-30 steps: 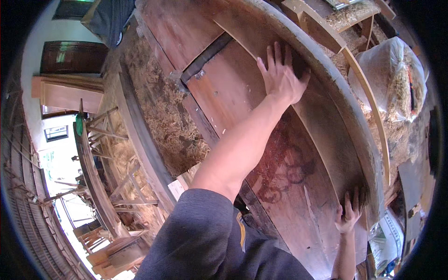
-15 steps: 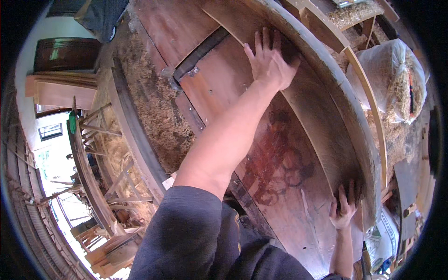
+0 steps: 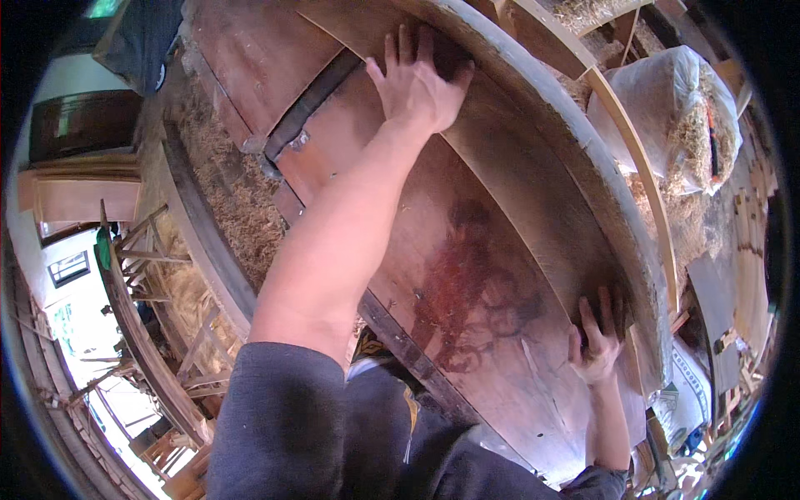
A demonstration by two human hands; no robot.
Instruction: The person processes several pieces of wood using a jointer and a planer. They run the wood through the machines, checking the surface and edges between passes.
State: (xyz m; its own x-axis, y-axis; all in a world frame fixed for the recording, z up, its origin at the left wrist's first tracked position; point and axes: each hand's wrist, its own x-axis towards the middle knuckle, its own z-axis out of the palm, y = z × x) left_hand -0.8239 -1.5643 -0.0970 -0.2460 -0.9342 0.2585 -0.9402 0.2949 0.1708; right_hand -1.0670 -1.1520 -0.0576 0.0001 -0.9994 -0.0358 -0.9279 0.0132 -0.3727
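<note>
A long curved brown wooden panel stands on edge along the inside of a thick curved wooden rim. Both rest on a broad reddish-brown wooden tabletop. My left hand presses on the far part of the panel, fingers spread, with the thumb apart. Nearer to me, my right hand pushes against the panel's near end, its fingers stretched up the surface. Neither hand grips anything. A dark red stain marks the tabletop between my arms.
A dark slot cuts across the tabletop at the far left. Beyond the rim stand a thin curved wooden strip and a clear plastic bag of shavings. Shavings cover the floor at left, beside a long curved timber.
The whole view has shifted and turned slightly, so the tabletop sits further left. Both hands stay on the curved panel in nearly the same places.
</note>
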